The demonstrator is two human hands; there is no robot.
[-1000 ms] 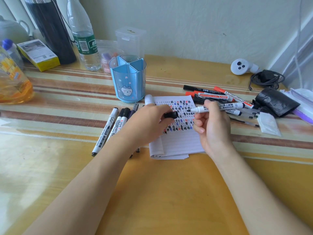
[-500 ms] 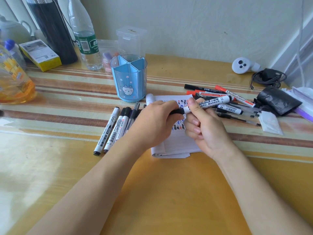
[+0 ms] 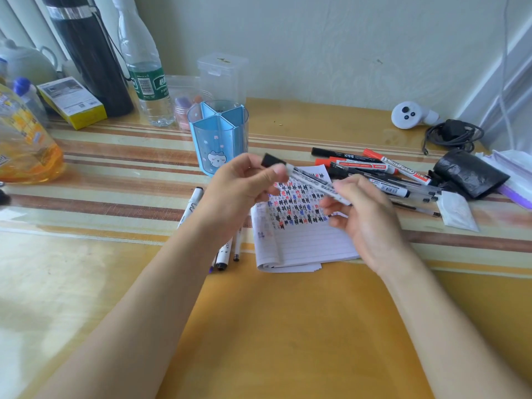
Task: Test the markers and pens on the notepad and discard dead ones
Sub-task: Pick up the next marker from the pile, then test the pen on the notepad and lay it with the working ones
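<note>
Capped marker (image 3: 311,181) held above the notepad (image 3: 311,243).
Left hand (image 3: 239,191) pinches it beside the black cap (image 3: 272,160); right hand's (image 3: 365,214) hold on the tail is blurred, unclear.

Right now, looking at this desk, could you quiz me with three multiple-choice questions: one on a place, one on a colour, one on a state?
1. Where does the blue pen holder stand relative to the notepad?
A) on it
B) beyond it, on the table
C) nearer than it

2. What colour is the cap of the held marker?
A) red
B) black
C) green

3. How is that marker?
A) lying flat on the table
B) writing on the paper
C) capped, lifted above the notepad

Answers:
1. B, the holder stands behind the notepad's far left corner.
2. B, a black cap sticks out beside the left hand.
3. C, the left hand and right hand hold it in the air, cap on.
</note>
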